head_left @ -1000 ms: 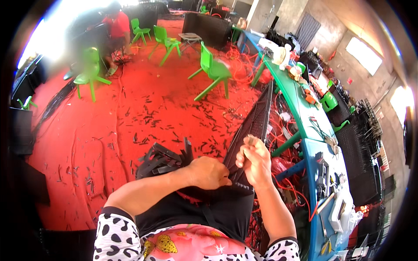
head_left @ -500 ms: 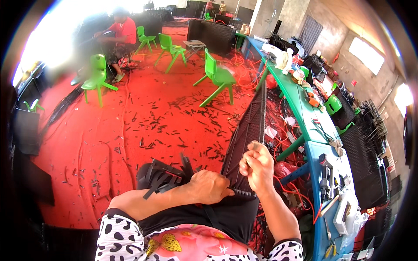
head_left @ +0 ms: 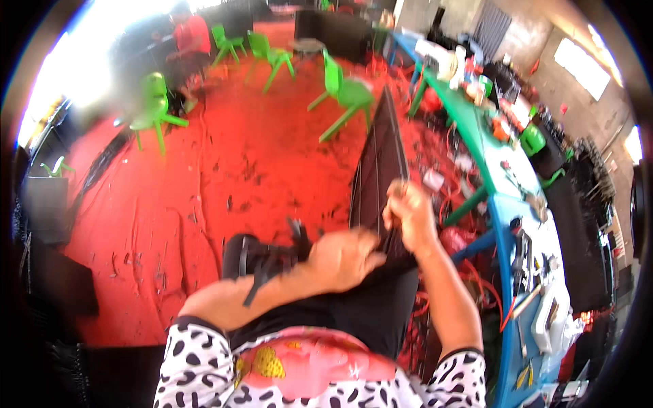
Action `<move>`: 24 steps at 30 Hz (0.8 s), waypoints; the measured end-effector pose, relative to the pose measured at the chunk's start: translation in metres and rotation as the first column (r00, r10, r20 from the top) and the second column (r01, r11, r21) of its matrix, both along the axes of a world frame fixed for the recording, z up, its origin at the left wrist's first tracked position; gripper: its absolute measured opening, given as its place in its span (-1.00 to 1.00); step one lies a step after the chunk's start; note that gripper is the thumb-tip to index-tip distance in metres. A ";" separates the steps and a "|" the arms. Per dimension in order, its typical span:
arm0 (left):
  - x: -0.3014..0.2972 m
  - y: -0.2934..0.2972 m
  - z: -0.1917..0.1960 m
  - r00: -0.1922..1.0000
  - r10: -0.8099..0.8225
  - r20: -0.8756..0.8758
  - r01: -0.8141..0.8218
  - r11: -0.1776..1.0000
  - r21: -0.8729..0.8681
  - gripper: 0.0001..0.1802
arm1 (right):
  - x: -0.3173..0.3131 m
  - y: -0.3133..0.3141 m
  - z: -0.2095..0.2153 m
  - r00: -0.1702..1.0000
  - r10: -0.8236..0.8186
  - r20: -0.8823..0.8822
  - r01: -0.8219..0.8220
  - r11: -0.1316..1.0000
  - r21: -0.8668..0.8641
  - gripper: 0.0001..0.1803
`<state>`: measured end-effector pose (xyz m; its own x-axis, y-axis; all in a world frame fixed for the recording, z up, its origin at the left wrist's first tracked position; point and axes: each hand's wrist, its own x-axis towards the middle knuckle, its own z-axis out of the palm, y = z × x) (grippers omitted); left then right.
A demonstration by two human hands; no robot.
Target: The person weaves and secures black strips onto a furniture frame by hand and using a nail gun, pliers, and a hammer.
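L hand (head_left: 343,258): fingers curled shut on near end of the long flat black panel w/ thin ribbed lines (head_left: 377,177), low on its left edge; blurred, exact finger hold unclear.
R hand (head_left: 408,214): fist closed on same panel, higher up at its right edge, thumb side up. Hands close together, not touching as far as I can tell.
Panel position: stands on edge, tilted, runs from lap away toward the green plastic chair (head_left: 347,95); far end tapers narrow.
Panel look: dark, matte, long parallel light lines along its length; lower part merges w/ black cloth on lap.
Left of hands: black strapped bundle (head_left: 262,258) on floor, just beside L forearm.
Open room: broad red floor covering (head_left: 224,170) to left & ahead, littered w/ small dark scraps; roomy.
Right edge: tight. Long green-and-blue workbench (head_left: 500,197) w/ tools runs close alongside, red wires (head_left: 459,204) tangled between it & panel.
Far: more green chairs, a seated person in red top (head_left: 190,34), well apart.
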<state>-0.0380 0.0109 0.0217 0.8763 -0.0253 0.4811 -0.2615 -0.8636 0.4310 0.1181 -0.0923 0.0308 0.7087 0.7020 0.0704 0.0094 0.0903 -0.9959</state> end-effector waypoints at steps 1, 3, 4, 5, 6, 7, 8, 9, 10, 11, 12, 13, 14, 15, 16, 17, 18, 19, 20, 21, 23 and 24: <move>0.000 0.001 -0.002 0.997 0.029 0.067 -0.021 0.994 -0.110 -0.68 | 0.001 -0.004 0.000 0.996 -0.034 0.083 0.030 0.998 0.048 -0.88; 0.000 0.005 -0.007 0.978 0.010 0.209 0.044 0.967 -0.251 -0.74 | 0.002 -0.017 0.006 0.907 -0.137 0.398 0.160 0.987 -0.025 -0.84; 0.001 0.005 -0.008 0.951 -0.001 0.308 0.133 0.903 -0.408 -0.77 | -0.002 -0.024 0.011 0.792 -0.247 0.559 0.301 0.953 -0.005 -0.84; -0.002 0.005 -0.011 0.939 -0.005 0.344 0.186 0.850 -0.494 -0.79 | -0.006 -0.032 0.015 0.627 -0.320 0.710 0.420 0.907 0.039 -0.84; -0.003 0.006 -0.011 0.915 -0.038 0.401 0.270 0.796 -0.542 -0.80 | -0.015 -0.039 0.016 0.713 -0.352 0.607 0.347 0.929 0.131 -0.84; -0.006 0.006 -0.011 0.885 -0.046 0.463 0.327 0.769 -0.549 -0.79 | -0.023 -0.043 0.019 0.781 -0.404 0.477 0.335 0.915 0.227 -0.84; -0.009 0.007 -0.010 0.862 -0.052 0.504 0.350 0.781 -0.518 -0.79 | -0.035 -0.051 0.020 0.802 -0.352 0.483 0.325 0.935 0.143 -0.85; -0.013 0.008 -0.008 0.851 -0.054 0.522 0.358 0.788 -0.501 -0.78 | -0.048 -0.054 0.018 0.827 -0.226 0.515 0.207 0.974 0.094 -0.80; -0.016 0.007 -0.005 0.847 -0.072 0.527 0.373 0.787 -0.492 -0.78 | -0.058 -0.054 0.017 0.809 -0.122 0.575 0.164 0.986 -0.022 -0.77; -0.020 0.007 -0.003 0.851 -0.108 0.514 0.390 0.785 -0.481 -0.70 | -0.067 -0.053 0.014 0.774 -0.023 0.633 0.142 0.980 -0.137 -0.74; -0.023 0.007 -0.001 0.850 -0.138 0.508 0.405 0.787 -0.465 -0.62 | -0.073 -0.049 0.012 0.735 0.028 0.678 0.136 0.973 -0.188 -0.71; -0.024 0.006 0.001 0.853 -0.144 0.501 0.409 0.782 -0.471 -0.62 | -0.079 -0.045 0.009 0.671 0.091 0.735 0.102 0.972 -0.213 -0.67; -0.026 0.007 0.003 0.829 -0.193 0.524 0.458 0.772 -0.441 -0.61 | -0.081 -0.041 0.008 0.523 0.130 0.843 0.134 0.964 -0.231 -0.63; -0.028 0.006 0.004 0.810 -0.249 0.531 0.499 0.769 -0.400 -0.60 | -0.082 -0.037 0.007 0.525 0.132 0.841 0.133 0.963 -0.234 -0.63; -0.031 0.006 0.005 0.801 -0.272 0.533 0.498 0.798 -0.341 -0.58 | -0.083 -0.035 0.006 0.437 0.140 0.888 0.151 0.962 -0.226 -0.59; -0.034 0.004 0.005 0.788 -0.292 0.542 0.494 0.825 -0.274 -0.61 | -0.081 -0.033 0.006 0.359 0.148 0.922 0.184 0.957 -0.225 -0.56; -0.037 0.000 0.003 0.747 -0.355 0.562 0.522 0.837 -0.165 -0.65 | -0.079 -0.032 0.006 0.454 0.125 0.882 0.155 0.964 -0.217 -0.52; -0.039 -0.004 0.001 0.722 -0.386 0.574 0.519 0.851 -0.080 -0.69 | -0.077 -0.032 0.006 0.569 0.124 0.813 0.141 0.959 -0.244 -0.48; -0.041 -0.012 -0.002 0.666 -0.423 0.614 0.542 0.840 -0.008 -0.78 | -0.074 -0.033 0.007 0.665 0.156 0.731 0.090 0.954 -0.286 -0.49; -0.043 -0.019 -0.005 0.658 -0.471 0.587 0.590 0.808 -0.013 -0.85 | -0.071 -0.034 0.008 0.761 0.208 0.615 0.026 0.937 -0.348 -0.49; -0.040 -0.026 -0.009 0.631 -0.563 0.535 0.565 0.805 0.180 -0.83 | -0.067 -0.037 0.007 0.846 0.221 0.486 -0.083 0.954 -0.290 -0.52; -0.036 -0.027 -0.010 0.652 -0.575 0.495 0.542 0.810 0.226 -0.81 | -0.065 -0.038 0.006 0.847 0.188 0.496 -0.096 0.974 -0.204 -0.56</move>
<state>-0.0743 -0.0158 0.0113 0.3027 -0.4658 0.8315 -0.8671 -0.4968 0.0374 0.0529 -0.1305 0.0369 0.4962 0.8259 0.2677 0.5192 -0.0351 -0.8539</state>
